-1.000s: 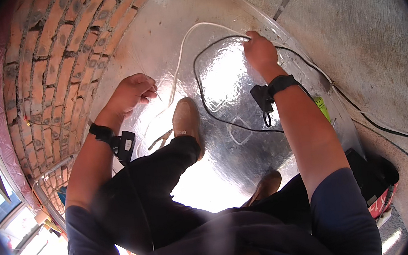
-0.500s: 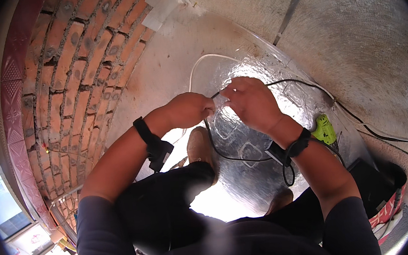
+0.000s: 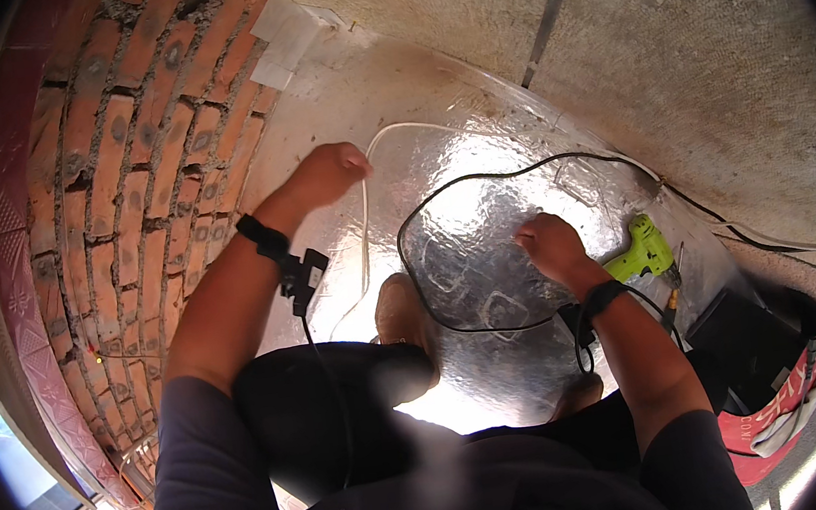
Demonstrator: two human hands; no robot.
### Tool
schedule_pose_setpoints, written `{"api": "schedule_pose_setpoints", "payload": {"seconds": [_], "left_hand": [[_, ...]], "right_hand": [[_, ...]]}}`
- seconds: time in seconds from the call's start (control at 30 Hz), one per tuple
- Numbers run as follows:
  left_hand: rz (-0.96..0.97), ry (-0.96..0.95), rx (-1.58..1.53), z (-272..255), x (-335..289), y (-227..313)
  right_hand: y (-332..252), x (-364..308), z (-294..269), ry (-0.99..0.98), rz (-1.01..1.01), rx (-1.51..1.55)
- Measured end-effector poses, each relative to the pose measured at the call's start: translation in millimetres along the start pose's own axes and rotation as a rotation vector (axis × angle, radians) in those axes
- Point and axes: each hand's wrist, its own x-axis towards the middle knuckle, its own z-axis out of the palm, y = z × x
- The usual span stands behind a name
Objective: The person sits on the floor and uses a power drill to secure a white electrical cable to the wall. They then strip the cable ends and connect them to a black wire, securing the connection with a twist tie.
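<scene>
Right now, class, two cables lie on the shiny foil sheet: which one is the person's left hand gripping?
The white cable. The left hand closes on its upper bend near the brick wall, while the black cable loops separately toward the right hand.

A thin white cable (image 3: pixel 365 222) runs from the upper middle of the frame, arching at its top, then drops almost straight down across the shiny foil sheet (image 3: pixel 488 246). A black cable (image 3: pixel 441 191) lies beside it to the right in a wide loop on the same foil, centre frame.
</scene>
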Motion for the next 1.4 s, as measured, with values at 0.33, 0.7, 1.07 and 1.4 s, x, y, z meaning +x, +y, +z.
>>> {"api": "schedule_pose_setpoints", "payload": {"seconds": [0.33,0.7,1.07,1.4], "left_hand": [[0.19,0.379,0.433,-156,-16,87],[-0.202,0.19,0.571,-115,-146,96],[-0.195,0.066,0.638,-38,-200,39],[0.111,0.127,0.501,2,-2,11]], "right_hand": [[32,-8,13,0.138,0.136,0.183],[41,-3,-20,0.266,-0.163,0.223],[51,-42,-70,0.228,0.069,0.63],[64,-12,-3,0.161,0.095,0.161]]}}
